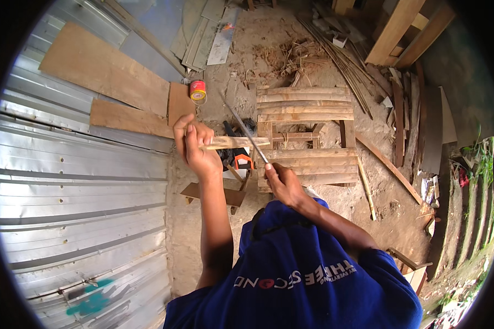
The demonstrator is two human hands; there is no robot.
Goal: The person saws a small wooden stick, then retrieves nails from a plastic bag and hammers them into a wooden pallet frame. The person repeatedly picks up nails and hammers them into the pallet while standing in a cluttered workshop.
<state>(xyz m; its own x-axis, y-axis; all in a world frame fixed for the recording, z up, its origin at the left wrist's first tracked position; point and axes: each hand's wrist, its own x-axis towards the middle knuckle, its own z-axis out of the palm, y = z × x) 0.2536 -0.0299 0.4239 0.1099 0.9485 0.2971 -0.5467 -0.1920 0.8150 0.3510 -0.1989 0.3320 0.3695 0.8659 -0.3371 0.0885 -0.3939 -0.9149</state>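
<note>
My left hand [196, 148] is raised and closed around one end of a short split piece of wood [233, 143], held level and pointing right. In my right hand [283, 184] is a long-bladed knife [240, 122], its narrow grey blade slanting up and to the left. The blade crosses the wood near its right end; whether they touch I cannot tell. My fingers hide most of the knife's handle. Beyond both hands stands a low slatted wooden bench [307, 159] with a gap across its middle.
A red and yellow can [198, 92] stands by brown boards [107, 71] along the corrugated metal wall [82, 192]. Under the wood lie a black and orange tool [243, 162] and a small plank stand [214, 193]. Long thin poles [337, 60] and wood shavings [293, 57] lie farther off.
</note>
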